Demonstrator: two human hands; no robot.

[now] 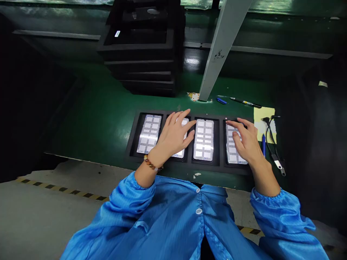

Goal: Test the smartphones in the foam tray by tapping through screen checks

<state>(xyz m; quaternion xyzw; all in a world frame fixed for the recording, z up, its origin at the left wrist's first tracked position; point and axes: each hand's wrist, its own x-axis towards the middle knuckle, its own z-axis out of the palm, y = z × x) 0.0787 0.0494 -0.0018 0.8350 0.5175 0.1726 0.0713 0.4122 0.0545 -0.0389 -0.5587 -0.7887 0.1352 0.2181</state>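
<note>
Phones (204, 140), four in a row, sit in the slots of a black tray (221, 144) on the green table (89, 122), at twelve o'clock from the person. The left hand (176, 133) spreads over the second phone from the left, fingers apart and clamped on nothing; the right hand (245, 141) has thumb and index finger apart over the rightmost phone's upper part, though whether they press it cannot be told. A low left wrist could let the bead bracelet (152, 165) scrape the tray's rim or the leftmost phone, and a finger catching an edge could tip a phone askew. The right forearm, swung toward three o'clock, might drag the blue pen (263, 144) or black cable (268, 122). The phones' long axes run roughly twelve to six, the leftmost leaning toward one, the rightmost toward eleven; the third's notch points to twelve.
</note>
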